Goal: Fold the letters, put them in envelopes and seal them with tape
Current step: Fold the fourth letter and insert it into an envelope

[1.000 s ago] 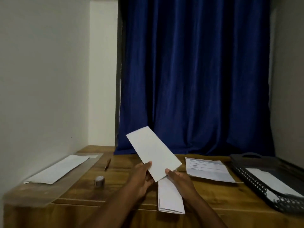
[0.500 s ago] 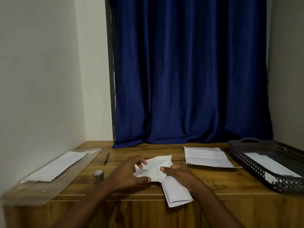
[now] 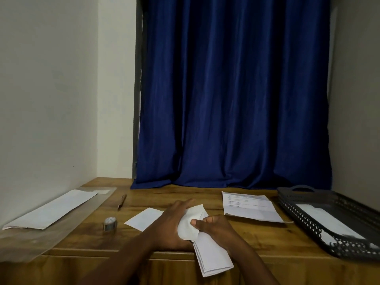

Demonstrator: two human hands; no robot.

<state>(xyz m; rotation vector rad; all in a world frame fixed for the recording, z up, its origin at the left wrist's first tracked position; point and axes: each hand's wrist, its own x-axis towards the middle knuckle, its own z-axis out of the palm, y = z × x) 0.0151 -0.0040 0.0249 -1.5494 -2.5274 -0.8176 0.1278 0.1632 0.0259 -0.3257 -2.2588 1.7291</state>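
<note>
Since half a second ago, your hands have slid a bit toward you and the envelope [image 3: 191, 220] now lies flat across the table [image 3: 156, 196], with its left end sticking out past your left hand [image 3: 173, 225]. A second ago you held it up in the air.

Your left hand lies over the middle of the envelope, fingers [image 3: 185, 203] stretched out flat on it. Your right hand [image 3: 214, 226] is pinching the curled flap of the envelope, thumb on top. Both hands are close together and touching the same paper.

Under your right hand lies the folded letter [image 3: 212, 257]. Its near end hangs over the front edge of the table.

A small roll of tape [image 3: 110, 223] stands to the left of your hands, near but not touching. A pen [image 3: 122, 201] lies farther back. One more envelope [image 3: 53, 209] lies on the far left, on a clear sheet [image 3: 30, 241]. A printed page [image 3: 249, 206] lies on the right, by the black basket [image 3: 308, 219], which holds a white envelope [image 3: 331, 223]. A blue curtain [image 3: 232, 89] hangs behind.
</note>
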